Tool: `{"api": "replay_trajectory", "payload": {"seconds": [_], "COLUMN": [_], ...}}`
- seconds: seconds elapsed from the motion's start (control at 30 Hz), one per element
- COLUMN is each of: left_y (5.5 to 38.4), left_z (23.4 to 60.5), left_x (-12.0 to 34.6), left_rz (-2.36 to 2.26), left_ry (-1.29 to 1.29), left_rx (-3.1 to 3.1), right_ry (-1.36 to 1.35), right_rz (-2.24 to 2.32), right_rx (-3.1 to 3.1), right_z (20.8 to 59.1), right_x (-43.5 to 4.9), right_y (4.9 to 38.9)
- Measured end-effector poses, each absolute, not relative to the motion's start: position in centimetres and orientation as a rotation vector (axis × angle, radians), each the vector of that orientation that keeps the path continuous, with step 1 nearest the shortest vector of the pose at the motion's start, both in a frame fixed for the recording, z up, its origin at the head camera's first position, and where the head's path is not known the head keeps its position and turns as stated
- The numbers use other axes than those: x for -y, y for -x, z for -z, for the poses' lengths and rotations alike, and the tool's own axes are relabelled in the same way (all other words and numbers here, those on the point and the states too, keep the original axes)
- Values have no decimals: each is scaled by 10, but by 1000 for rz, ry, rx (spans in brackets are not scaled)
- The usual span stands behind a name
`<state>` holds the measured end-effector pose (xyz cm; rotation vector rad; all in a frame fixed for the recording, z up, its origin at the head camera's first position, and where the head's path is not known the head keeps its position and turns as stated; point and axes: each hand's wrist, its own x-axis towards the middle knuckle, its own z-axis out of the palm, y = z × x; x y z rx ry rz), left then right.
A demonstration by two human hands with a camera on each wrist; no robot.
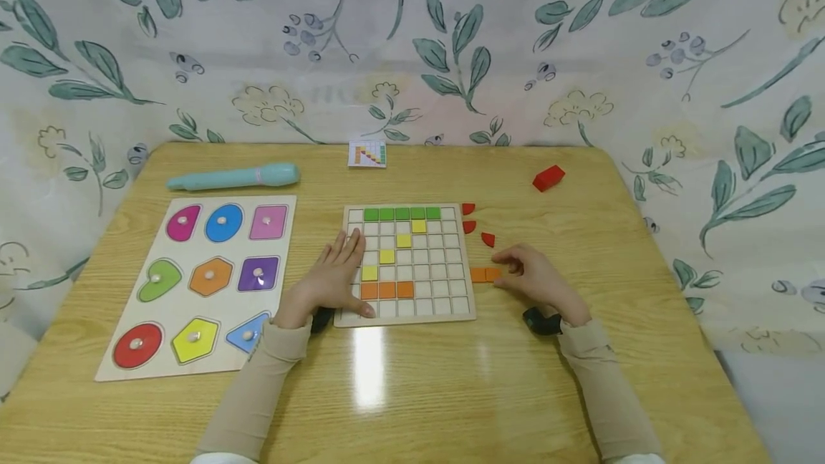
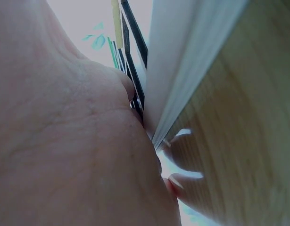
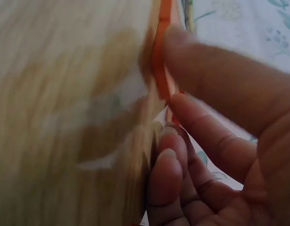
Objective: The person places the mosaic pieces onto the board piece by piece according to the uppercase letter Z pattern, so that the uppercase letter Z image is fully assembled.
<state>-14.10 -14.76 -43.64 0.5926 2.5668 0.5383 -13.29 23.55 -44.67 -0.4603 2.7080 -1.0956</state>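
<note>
A wooden grid board (image 1: 425,319) lies at the middle of the table. My left hand (image 1: 333,274) rests on its left side with fingers spread; the left wrist view shows mostly palm beside the board's edge (image 2: 192,52). Several green square tiles (image 1: 402,214) line its top row, yellow tiles (image 1: 403,240) run diagonally, and three orange tiles (image 1: 387,291) lie low on it. Right of the board, two orange tiles (image 1: 478,275) sit side by side. My right hand (image 1: 535,279) has its thumb (image 3: 182,47) and index finger at the outer orange tile (image 3: 160,56), pinching it.
Three red quarter-round pieces (image 1: 488,240) lie right of the board, with a red block (image 1: 548,178) farther back. A small pattern card (image 1: 367,155) is at the back edge. At left are a knobbed shape puzzle (image 1: 213,235) and a light-blue wand-shaped object (image 1: 233,177).
</note>
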Motion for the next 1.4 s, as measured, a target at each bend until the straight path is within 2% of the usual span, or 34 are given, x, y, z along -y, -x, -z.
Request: {"api": "replay_trajectory", "payload": {"seconds": [0.43,0.57,0.93,1.2,1.4], "left_y": [140,141,141,142,141], "left_z": [434,436,436,436,436], "left_x": [148,147,147,147,147], "left_rz": [-539,-543,-551,-520,-529], "left_ry": [-602,-602,-611,-597,-599], "left_rx": [-2568,-2564,-2577,-2579,-2571], "right_ry": [206,176,447,581,536], "right_rz": [1197,1330,1270,1119,1020], "right_rx": [-2775,-2677,-2568,-2664,-2703], "right_z": [446,447,443,445,444], "right_x": [-230,-210,-137,-121,-114], "right_y": [134,135,125,121,119]}}
